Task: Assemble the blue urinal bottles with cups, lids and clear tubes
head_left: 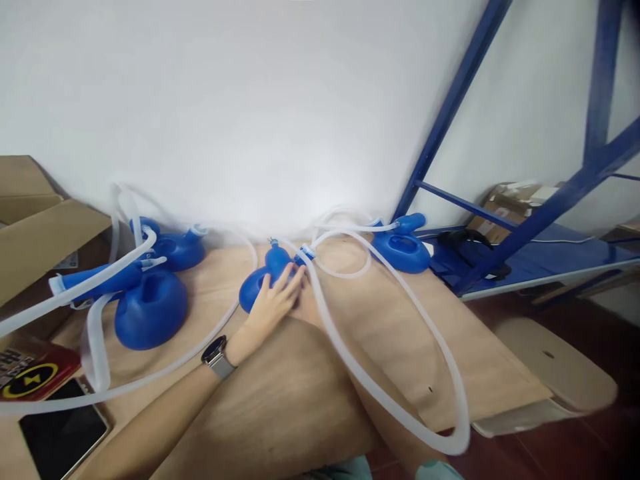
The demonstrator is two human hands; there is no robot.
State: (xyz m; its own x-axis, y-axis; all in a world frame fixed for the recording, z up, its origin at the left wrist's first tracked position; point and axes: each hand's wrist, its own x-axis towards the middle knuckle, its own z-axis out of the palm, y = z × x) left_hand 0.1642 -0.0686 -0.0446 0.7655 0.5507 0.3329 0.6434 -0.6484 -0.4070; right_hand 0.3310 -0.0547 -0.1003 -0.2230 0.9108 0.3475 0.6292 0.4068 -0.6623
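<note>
In the head view, a blue plastic urinal bottle (249, 291) lies on the table with a white cap and a long translucent hose (345, 353) at its neck. My left hand (273, 300), with a watch on the wrist, is laid across the bottle, fingers bent over its upper side. Close against it, my right hand (306, 305) is at the bottle's neck end, its fingers mostly hidden behind the left hand and the hose. The hose loops out to the right over my right forearm.
Another blue bottle (400, 253) stands at the right back. Two more, a front one (150, 313) and a rear one (183, 252), are at the left. A cardboard box (55, 233), a phone (65, 430), a blue rack (450, 100) and a stool (555, 363) surround the wooden table (280, 400).
</note>
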